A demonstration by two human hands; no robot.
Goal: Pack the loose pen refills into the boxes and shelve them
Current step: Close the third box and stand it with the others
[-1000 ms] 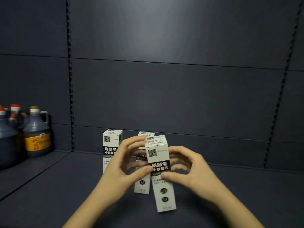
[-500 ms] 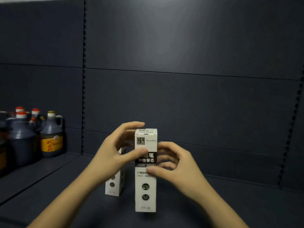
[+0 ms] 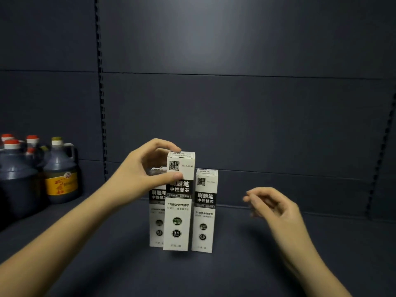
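Three white-and-black pen refill boxes stand upright on the dark shelf (image 3: 235, 264). My left hand (image 3: 139, 174) grips the top of the front middle box (image 3: 177, 211), thumb on its face and fingers over its top. A second box (image 3: 157, 221) stands just behind it to the left, partly hidden. The third box (image 3: 204, 213) stands close on the right. My right hand (image 3: 272, 206) hovers to the right of the boxes, fingers loosely curled, holding nothing. No loose refills are visible.
Several dark sauce bottles (image 3: 60, 172) with red and yellow caps stand at the shelf's left end. The dark back panel (image 3: 235, 114) rises close behind the boxes. Bare shelf surface lies in front and to the right.
My right hand let go of the middle box and drew away to the right. My left hand shifted up to the box's top. The third box on the right came into view.
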